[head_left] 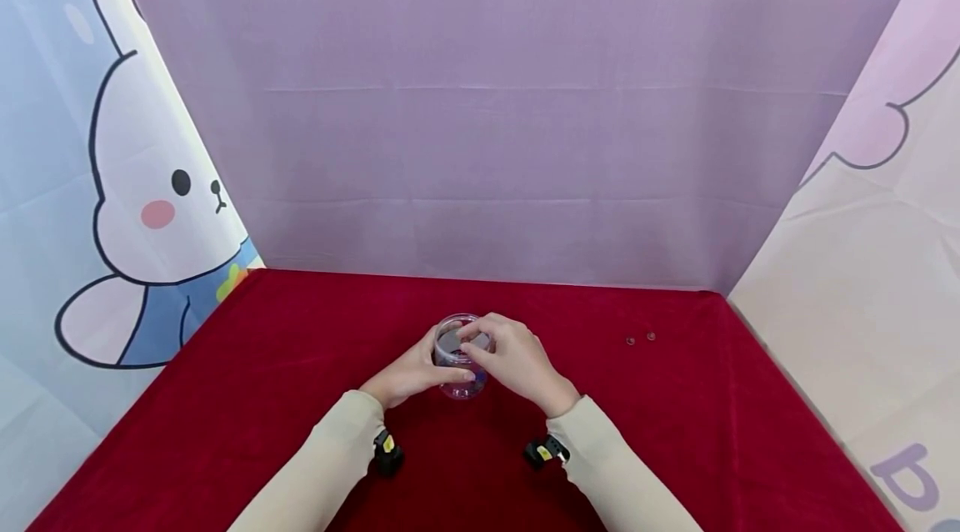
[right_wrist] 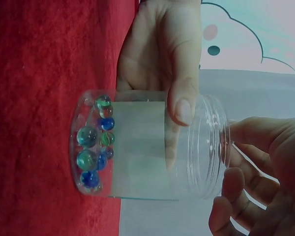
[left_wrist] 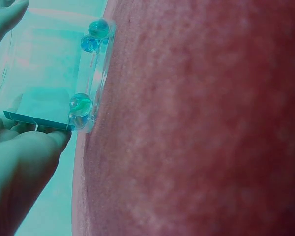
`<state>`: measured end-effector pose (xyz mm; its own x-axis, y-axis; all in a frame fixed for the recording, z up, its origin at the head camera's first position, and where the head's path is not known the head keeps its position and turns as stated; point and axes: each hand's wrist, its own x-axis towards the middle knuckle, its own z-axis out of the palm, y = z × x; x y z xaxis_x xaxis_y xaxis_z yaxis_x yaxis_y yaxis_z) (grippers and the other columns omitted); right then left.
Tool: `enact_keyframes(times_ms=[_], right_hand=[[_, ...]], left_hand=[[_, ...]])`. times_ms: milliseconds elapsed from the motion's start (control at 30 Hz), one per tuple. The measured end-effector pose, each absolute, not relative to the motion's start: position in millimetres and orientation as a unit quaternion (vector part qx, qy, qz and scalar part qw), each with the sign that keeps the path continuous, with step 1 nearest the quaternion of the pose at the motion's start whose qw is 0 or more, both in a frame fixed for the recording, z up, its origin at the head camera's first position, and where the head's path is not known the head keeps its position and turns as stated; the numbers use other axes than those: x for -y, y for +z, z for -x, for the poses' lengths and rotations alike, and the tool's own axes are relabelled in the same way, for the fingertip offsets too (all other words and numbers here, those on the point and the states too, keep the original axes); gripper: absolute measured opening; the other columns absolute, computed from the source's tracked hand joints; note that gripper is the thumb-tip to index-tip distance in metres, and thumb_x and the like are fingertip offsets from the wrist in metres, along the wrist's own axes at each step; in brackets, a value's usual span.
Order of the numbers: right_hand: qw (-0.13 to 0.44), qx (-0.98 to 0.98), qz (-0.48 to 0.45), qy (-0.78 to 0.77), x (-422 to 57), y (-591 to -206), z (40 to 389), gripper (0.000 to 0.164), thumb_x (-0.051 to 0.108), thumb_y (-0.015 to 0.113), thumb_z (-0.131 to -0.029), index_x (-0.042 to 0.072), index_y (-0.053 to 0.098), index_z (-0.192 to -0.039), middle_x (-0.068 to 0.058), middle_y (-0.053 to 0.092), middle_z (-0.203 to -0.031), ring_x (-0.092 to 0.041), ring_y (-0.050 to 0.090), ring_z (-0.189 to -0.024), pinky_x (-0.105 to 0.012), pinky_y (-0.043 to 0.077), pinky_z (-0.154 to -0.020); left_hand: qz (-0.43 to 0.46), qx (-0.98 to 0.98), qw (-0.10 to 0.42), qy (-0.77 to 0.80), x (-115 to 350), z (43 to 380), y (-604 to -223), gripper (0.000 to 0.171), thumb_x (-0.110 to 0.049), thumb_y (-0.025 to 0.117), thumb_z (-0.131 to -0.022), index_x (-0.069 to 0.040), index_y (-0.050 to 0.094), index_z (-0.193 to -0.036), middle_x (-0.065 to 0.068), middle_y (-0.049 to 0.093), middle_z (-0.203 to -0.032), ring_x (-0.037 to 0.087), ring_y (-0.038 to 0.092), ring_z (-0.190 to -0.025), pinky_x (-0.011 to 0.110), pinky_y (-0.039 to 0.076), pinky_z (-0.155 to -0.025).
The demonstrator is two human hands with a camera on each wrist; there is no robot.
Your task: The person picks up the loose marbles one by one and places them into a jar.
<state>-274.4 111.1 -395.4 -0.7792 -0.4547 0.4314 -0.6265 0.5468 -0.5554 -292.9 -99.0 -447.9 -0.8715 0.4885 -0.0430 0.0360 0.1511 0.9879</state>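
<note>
A clear jar [right_wrist: 187, 167], its mouth uncovered, stands upright low over the red cloth; whether its base touches cannot be told. Several blue, green and clear glass marbles [right_wrist: 87, 160] lie at its bottom. My left hand [head_left: 414, 371] grips the jar's side, thumb across the front and fingers behind. At the mouth is my right hand [head_left: 517, 355], thumb and index finger bent together over the rim. They seem to pinch a small brownish marble [right_wrist: 225, 140], mostly blurred by the glass. A pale rectangular patch [right_wrist: 137, 147] covers part of the jar's wall.
Two small marbles [head_left: 651, 336] lie on the red cloth [head_left: 600, 307] to the right of the jar. A purple curtain [head_left: 480, 140] hangs behind the table, and printed cloths stand on the left [head_left: 45, 223] and right [head_left: 885, 265].
</note>
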Motion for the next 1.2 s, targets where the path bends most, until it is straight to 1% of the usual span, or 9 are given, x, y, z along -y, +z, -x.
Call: enact_keyframes(times_ms=[200,433,633,900,1200], right_hand=[[0.115,0.870,-0.311,0.366,-110.0,-397.8,274.8,0.019,0.020,0.075,-0.093,0.016,0.075,-0.111,0.007,0.066,-0.100,-0.006,0.054,-0.067,-0.024,0.052,-0.059],[0.080,0.863,-0.315,0.387,-110.9,-396.3,276.8,0.021,0.019,0.074,-0.094,0.014,0.075,-0.114,0.008,0.066,-0.101,-0.008,0.054,-0.066,-0.026,0.052,-0.059],[0.057,0.860,-0.318,0.394,-112.1,-395.0,277.9,0.023,0.018,0.072,-0.095,0.013,0.074,-0.117,0.009,0.065,-0.102,-0.009,0.055,-0.066,-0.027,0.053,-0.061],[0.045,0.858,-0.321,0.399,-113.2,-395.6,278.0,0.021,0.015,0.070,-0.096,0.013,0.073,-0.117,0.007,0.066,-0.106,-0.009,0.056,-0.070,-0.026,0.053,-0.067],[0.040,0.854,-0.322,0.407,-113.1,-396.4,277.3,0.024,0.016,0.070,-0.097,0.014,0.071,-0.120,0.007,0.064,-0.107,-0.010,0.056,-0.069,-0.028,0.054,-0.066]], left_hand=[[-0.178,-0.741,0.182,0.621,98.7,292.8,-447.1,0.095,-0.029,0.083,-0.085,-0.022,0.019,-0.156,0.005,0.046,-0.145,0.023,0.050,-0.130,0.045,0.043,-0.106],[-0.175,-0.740,0.184,0.623,98.9,292.5,-447.7,0.095,-0.027,0.082,-0.086,-0.020,0.018,-0.157,0.006,0.045,-0.146,0.024,0.050,-0.130,0.045,0.043,-0.106],[-0.173,-0.741,0.181,0.623,99.1,292.6,-447.6,0.096,-0.027,0.082,-0.086,-0.021,0.018,-0.157,0.005,0.045,-0.146,0.024,0.050,-0.130,0.045,0.043,-0.106],[-0.177,-0.741,0.179,0.623,98.2,292.2,-447.2,0.094,-0.026,0.082,-0.086,-0.021,0.019,-0.156,0.005,0.044,-0.146,0.024,0.048,-0.131,0.045,0.043,-0.106],[-0.179,-0.738,0.180,0.625,98.8,292.9,-448.6,0.095,-0.027,0.082,-0.086,-0.021,0.019,-0.157,0.005,0.046,-0.145,0.024,0.050,-0.129,0.044,0.044,-0.105]])
